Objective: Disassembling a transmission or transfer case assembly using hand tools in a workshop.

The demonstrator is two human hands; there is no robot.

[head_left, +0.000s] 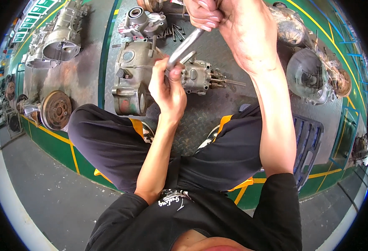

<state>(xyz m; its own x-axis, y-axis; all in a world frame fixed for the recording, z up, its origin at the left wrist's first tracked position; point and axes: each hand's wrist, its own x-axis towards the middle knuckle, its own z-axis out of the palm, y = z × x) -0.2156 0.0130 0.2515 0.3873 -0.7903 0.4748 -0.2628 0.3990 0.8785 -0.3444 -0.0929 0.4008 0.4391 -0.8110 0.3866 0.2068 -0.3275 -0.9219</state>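
A shiny steel bar (188, 47), like a wrench handle, slants between my two hands in front of a gearbox. My left hand (168, 90) is closed around its lower end, thumb upward. Farther up and to the right, my right hand (238, 31) has its fingers wrapped round the upper end. The fingers hide that end, and the bar's working tip cannot be made out. Behind my left hand lies the grey gearbox (131, 67), with a narrower section (196, 79) and thin rods (228, 82) pointing right.
Beyond the gearbox stand a casting with a round bearing (135, 13) and several loose bolts (176, 32). At left are another gearbox housing (62, 37) and a rusty drum (56, 110). More transmission parts (309, 73) lie at right, with a black plastic grate (306, 144) nearer me.
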